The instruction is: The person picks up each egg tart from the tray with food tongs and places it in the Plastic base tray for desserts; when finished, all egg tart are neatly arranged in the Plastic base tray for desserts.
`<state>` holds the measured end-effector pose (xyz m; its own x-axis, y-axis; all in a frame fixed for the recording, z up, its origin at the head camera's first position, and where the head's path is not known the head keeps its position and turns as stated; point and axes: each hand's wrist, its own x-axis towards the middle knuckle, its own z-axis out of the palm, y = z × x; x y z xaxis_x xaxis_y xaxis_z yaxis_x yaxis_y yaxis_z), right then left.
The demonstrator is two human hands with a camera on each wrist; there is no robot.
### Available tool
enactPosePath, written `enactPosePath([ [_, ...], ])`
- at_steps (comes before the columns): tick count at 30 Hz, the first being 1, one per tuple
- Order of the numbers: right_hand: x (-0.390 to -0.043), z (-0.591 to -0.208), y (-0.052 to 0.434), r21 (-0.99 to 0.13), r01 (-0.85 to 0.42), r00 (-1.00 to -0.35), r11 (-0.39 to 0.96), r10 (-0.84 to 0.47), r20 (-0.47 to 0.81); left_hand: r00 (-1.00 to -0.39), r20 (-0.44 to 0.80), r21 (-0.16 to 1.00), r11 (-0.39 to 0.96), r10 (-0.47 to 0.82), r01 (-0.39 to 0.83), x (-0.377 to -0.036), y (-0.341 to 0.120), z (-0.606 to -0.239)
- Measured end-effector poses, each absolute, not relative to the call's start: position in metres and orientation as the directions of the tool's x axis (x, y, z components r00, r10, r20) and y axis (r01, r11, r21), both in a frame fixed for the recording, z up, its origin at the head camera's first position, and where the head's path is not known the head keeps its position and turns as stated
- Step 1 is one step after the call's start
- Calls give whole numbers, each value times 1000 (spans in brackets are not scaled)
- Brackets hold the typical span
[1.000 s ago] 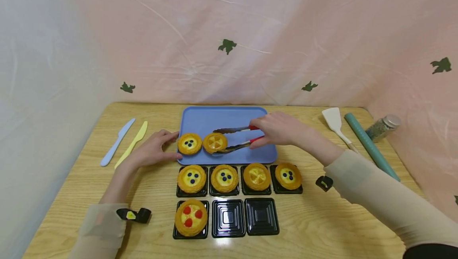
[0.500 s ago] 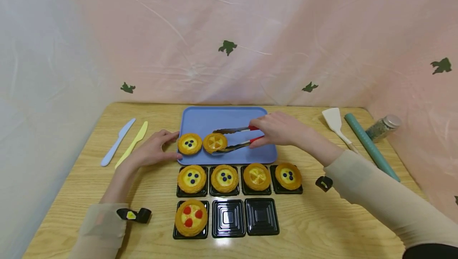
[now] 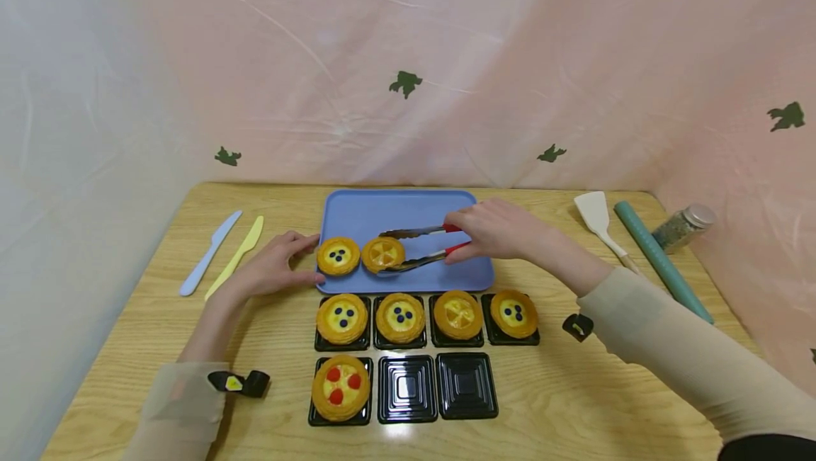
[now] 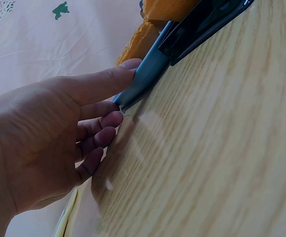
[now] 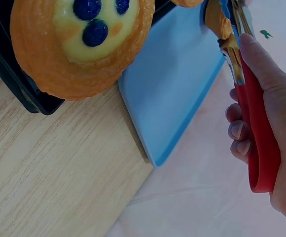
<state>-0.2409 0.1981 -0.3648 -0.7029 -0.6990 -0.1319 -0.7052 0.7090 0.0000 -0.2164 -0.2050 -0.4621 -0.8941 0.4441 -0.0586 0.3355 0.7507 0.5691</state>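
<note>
In the head view my right hand (image 3: 494,229) grips red-handled tongs (image 3: 451,250), whose two arms are spread around an egg tart with yellow wedges (image 3: 382,254) on the blue tray (image 3: 421,206). The red handle (image 5: 261,143) lies against my right palm in the right wrist view. A tart with blueberries (image 3: 338,256) sits to its left on the tray. My left hand (image 3: 275,263) touches the tray's left end with thumb and fingertips spread apart. The left wrist view shows the thumb against the tray rim (image 4: 145,74), the other fingers loosely bent beside it.
Before the tray stands a row of black square holders with tarts (image 3: 399,319). Nearer, a raspberry tart (image 3: 341,386) sits beside two bare holders (image 3: 406,389). Blue (image 3: 210,253) and yellow (image 3: 236,257) knives lie left; a spatula (image 3: 594,214), teal roller (image 3: 659,259) and jar (image 3: 682,227) lie right.
</note>
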Motion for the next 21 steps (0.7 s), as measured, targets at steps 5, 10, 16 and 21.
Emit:
enactPosePath([
  [5, -238, -365, 200, 5, -715, -694, 699, -709, -123, -899, -56, 567, 755, 434, 329, -212, -203, -462],
  [10, -238, -366, 200, 9, -716, -694, 698, -710, -121, -900, -57, 562, 759, 432, 329, -210, -203, -462],
  [16, -238, -367, 202, 3, -721, -689, 692, -717, -105, -902, -64, 564, 761, 428, 321, -209, -202, -461],
  [21, -238, -365, 206, -11, -734, -677, 679, -733, -67, -901, -61, 576, 752, 430, 320, -208, -202, -460],
])
